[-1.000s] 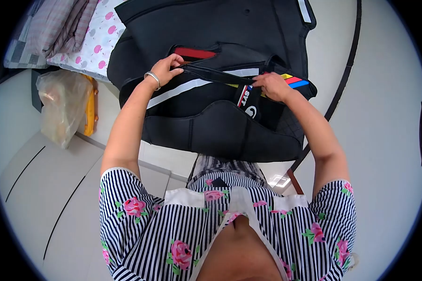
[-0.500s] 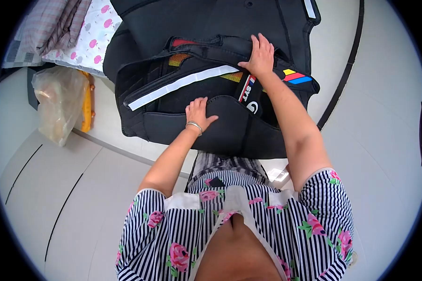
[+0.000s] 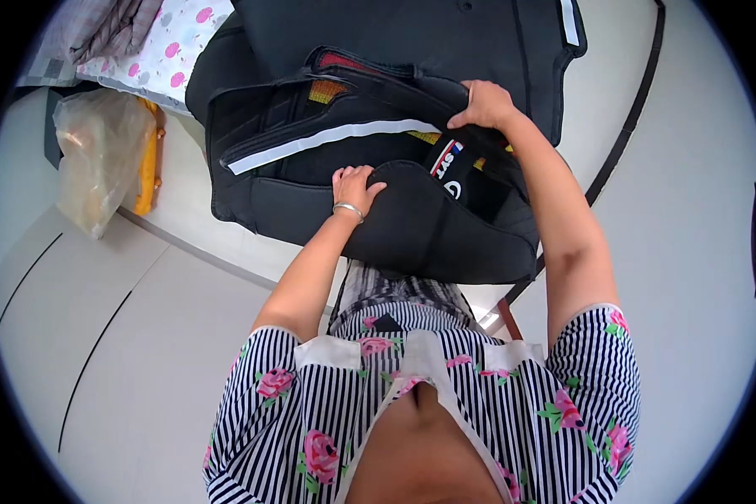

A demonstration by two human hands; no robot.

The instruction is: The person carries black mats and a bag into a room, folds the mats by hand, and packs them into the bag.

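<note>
Black mat (image 3: 302,203) was spread all around that white strip (image 3: 336,137), both our hands on it.
We had our left hand (image 3: 357,190) over the mat's edge on our side of the strip, half-open, thumb out, couldn't tell if it gripped. Our right hand (image 3: 489,106) was curled round a folded band (image 3: 391,87) beyond the strip's right end, near the SYT panel (image 3: 449,168).

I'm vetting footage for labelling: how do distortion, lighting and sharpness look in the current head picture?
Head view: strong wide-angle distortion, with black corners and a dark strip bowing at right; head view: bright, soft light, though the black padded piece loses detail in its folds; head view: left hand and right hand look fairly sharp.
</note>
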